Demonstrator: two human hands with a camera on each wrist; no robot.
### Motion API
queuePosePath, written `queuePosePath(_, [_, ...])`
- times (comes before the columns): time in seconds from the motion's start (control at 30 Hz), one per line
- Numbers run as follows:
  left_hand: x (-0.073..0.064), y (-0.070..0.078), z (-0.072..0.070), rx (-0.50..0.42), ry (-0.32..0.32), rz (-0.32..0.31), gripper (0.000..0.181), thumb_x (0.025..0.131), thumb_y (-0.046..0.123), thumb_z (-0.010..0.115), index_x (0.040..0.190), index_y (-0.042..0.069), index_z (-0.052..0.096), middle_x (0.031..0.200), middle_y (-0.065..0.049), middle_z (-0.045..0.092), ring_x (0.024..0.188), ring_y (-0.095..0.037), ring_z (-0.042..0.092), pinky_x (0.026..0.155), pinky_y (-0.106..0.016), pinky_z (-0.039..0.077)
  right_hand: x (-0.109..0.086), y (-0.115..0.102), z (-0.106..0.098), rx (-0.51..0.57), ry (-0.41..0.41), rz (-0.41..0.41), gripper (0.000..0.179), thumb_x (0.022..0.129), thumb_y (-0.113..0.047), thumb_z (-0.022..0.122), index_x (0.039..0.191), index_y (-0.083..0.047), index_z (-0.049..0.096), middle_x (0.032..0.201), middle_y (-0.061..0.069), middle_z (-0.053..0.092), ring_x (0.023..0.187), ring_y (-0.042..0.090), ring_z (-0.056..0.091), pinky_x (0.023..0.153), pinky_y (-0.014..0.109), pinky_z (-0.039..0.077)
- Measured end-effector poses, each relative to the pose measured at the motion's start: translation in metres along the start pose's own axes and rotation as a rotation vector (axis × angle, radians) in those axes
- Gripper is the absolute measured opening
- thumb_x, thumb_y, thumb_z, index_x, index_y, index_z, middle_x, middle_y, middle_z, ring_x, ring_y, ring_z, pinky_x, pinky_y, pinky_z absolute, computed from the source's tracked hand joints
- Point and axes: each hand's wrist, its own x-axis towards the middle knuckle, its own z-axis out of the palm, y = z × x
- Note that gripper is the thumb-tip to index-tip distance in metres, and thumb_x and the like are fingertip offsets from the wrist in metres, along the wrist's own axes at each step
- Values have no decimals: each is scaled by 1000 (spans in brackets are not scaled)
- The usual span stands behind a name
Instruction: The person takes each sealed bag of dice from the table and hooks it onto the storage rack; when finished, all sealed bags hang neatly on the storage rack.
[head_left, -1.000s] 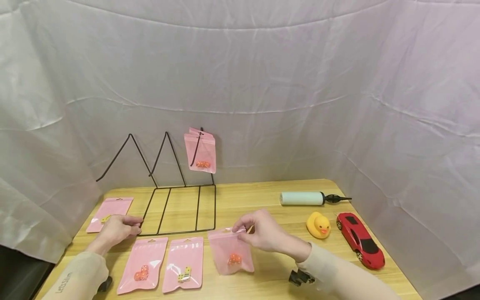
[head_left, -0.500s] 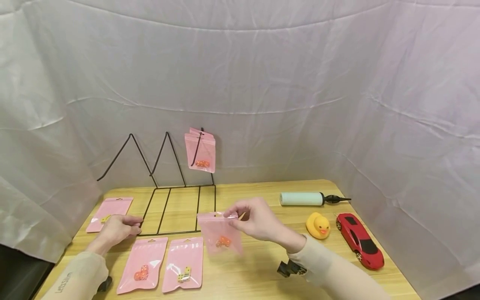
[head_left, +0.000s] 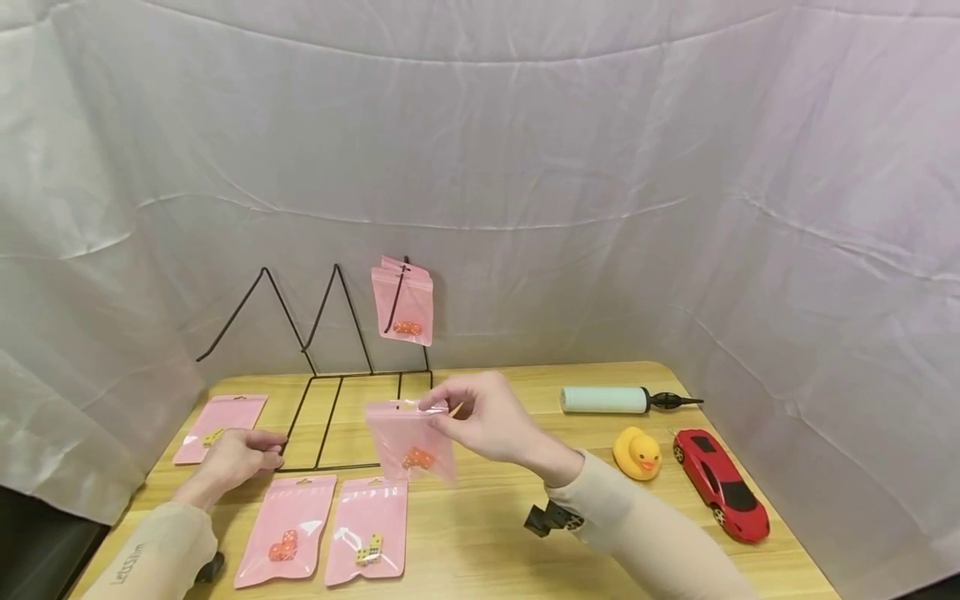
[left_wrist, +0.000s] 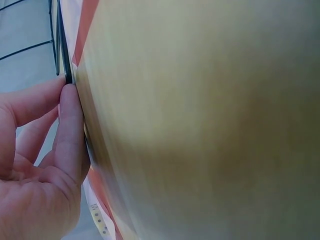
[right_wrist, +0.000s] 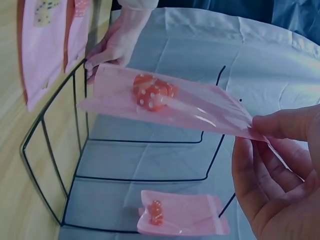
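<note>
My right hand (head_left: 476,417) pinches the top edge of a pink zip bag (head_left: 408,435) with orange dice inside, held up over the front right of the black wire rack (head_left: 330,421). In the right wrist view the dice (right_wrist: 152,94) show through the film, thumb and fingers at the bag's top. My left hand (head_left: 238,458) grips the rack's front left corner, thumb and finger pinching the wire (left_wrist: 65,55) in the left wrist view. Pink bags (head_left: 403,304) hang on the rack's right hook; the middle and left hooks carry none.
Two pink bags lie before the rack, one with orange dice (head_left: 285,533), one with yellow dice (head_left: 367,533). Another pink bag (head_left: 225,417) lies left of the rack. A hand pump (head_left: 607,398), a rubber duck (head_left: 637,454) and a red toy car (head_left: 722,483) are at the right.
My right hand has lifted the pink bag with orange dice off the table and carried it left and forward, over the rack's front right. My left hand has stayed at the rack's corner.
</note>
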Motion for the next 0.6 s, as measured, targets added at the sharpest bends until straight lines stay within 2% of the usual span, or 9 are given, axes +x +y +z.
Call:
queuePosePath(0.33, [0, -1, 0, -9, 0, -4, 50, 97, 3, 82, 142, -13, 69, 127, -28, 79, 99, -7, 75, 81, -25, 68, 27, -6, 14, 48, 6, 7, 17, 99, -2, 79, 114, -5, 86, 92, 12, 79, 68, -1, 65, 63, 17, 57])
queuePosePath(0.6, [0, 0, 1, 4, 1, 4, 49, 98, 4, 82, 142, -12, 69, 127, -27, 79, 102, -12, 76, 81, -25, 68, 45, -4, 26, 95, 19, -17, 18, 100, -2, 79, 117, -4, 85, 102, 14, 82, 73, -4, 66, 69, 17, 60])
